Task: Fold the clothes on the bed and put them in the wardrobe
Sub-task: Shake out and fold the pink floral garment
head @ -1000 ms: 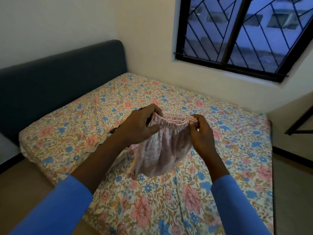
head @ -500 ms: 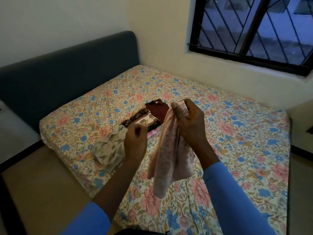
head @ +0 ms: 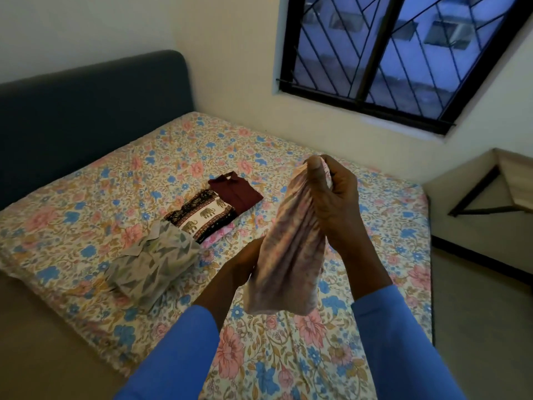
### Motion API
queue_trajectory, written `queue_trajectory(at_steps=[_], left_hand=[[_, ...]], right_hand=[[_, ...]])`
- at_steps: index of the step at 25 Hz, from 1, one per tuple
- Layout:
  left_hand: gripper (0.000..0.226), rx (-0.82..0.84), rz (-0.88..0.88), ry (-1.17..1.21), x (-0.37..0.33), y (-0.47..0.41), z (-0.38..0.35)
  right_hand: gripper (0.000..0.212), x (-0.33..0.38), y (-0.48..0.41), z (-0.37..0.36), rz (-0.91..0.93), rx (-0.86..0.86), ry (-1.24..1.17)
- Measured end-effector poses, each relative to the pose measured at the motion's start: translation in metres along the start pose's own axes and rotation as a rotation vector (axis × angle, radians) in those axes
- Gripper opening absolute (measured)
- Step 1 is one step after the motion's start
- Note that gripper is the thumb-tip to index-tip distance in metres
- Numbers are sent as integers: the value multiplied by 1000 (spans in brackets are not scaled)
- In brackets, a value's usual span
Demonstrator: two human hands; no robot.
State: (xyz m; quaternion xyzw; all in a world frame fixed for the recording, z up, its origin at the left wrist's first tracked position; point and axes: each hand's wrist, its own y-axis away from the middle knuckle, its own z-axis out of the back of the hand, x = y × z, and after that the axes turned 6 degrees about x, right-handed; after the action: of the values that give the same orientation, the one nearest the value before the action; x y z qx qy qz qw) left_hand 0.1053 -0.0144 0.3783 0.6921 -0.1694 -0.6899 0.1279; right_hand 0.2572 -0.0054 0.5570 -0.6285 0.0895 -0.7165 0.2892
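Observation:
My right hand (head: 331, 197) grips the bunched waistband of a pale pink floral garment (head: 285, 261), which hangs over the flower-print bed (head: 86, 197). Lower down, my left hand (head: 240, 264) is at the hanging cloth's left edge; its fingers are hidden behind the fabric. Folded clothes lie in a row on the bed to the left: a maroon shirt (head: 238, 192), an elephant-print piece (head: 203, 217) with a pink item (head: 219, 233) peeking out beneath it, and a grey-green leaf-print garment (head: 153, 267) near the mattress edge.
A dark blue headboard (head: 86, 111) backs the bed at left. A barred window (head: 389, 53) sits in the far wall. A wooden table with a black frame (head: 513, 183) stands at the right. Bare floor (head: 43, 342) runs along the bed's near-left side.
Both hands held the waistband stretched out a second ago. My left hand then let go and dropped to the garment's lower part, and my right hand now holds the gathered waistband alone.

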Motion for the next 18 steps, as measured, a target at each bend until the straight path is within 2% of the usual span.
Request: queue_trajectory(at_steps=[1, 3, 4, 6, 9, 13, 18], left_hand=[[29, 10, 7, -28, 3, -7, 4], [34, 23, 19, 112, 7, -11, 12], [35, -14, -8, 222, 8, -9, 15], [31, -190, -114, 395, 12, -6, 31], [4, -328, -318, 429, 11, 10, 62], [23, -418, -423, 229, 15, 41, 79], [18, -788, -546, -143, 34, 89, 80]], right_hand=[[45, 1, -1, 9, -2, -37, 11], [44, -1, 0, 27, -15, -110, 38], [45, -4, 1, 37, -30, -143, 57], [52, -14, 3, 53, -60, -201, 113], [60, -37, 12, 66, -119, -292, 199], [58, -77, 36, 57, -269, -423, 298], [63, -124, 92, 24, -505, -515, 390]])
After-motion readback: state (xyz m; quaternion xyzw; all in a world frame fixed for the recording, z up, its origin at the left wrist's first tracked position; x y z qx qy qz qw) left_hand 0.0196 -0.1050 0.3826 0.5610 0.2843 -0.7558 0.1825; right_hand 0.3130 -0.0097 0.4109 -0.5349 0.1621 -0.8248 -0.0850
